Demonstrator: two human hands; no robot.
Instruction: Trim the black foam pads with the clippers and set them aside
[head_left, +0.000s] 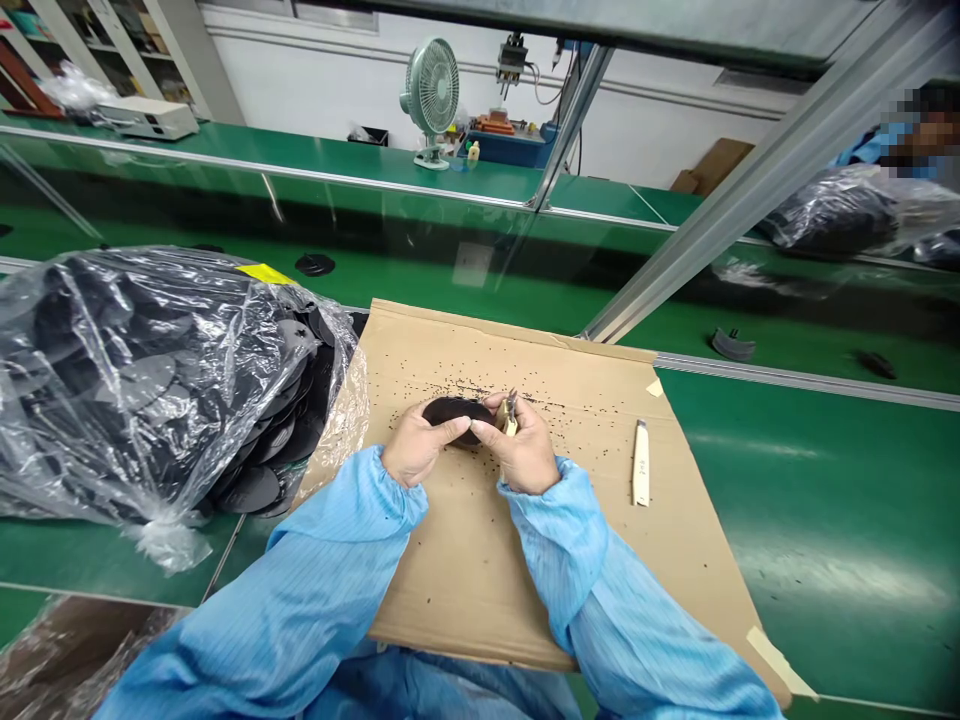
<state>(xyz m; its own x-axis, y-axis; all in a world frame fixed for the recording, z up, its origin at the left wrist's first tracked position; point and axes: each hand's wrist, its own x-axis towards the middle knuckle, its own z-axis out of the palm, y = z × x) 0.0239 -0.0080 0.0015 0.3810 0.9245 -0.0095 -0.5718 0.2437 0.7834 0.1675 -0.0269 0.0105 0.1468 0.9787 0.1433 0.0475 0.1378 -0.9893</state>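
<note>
Between my two hands is a thin black disc (pixel 453 411), tilted above the cardboard sheet (pixel 465 580). My left hand (pixel 420 440) grips its left edge, thumb across the face. My right hand (pixel 527 445) has its thumb on the disc's right side. The same hand also holds a small pair of nippers (pixel 510 412) with pale handles, jaws pointing away from me. Tiny black bits lie scattered on the cardboard around the disc. To the right rests a cream-handled tool (pixel 640 463), perhaps a knife. The fingers behind the disc are partly hidden.
At left, a clear plastic bag (pixel 150 370) full of black discs spills onto the green bench (pixel 847 510). A metal post (pixel 720 190) slants up at right. Behind stand a fan (pixel 433 95) and a transparent panel. Another person is at the far right, near bagged parts.
</note>
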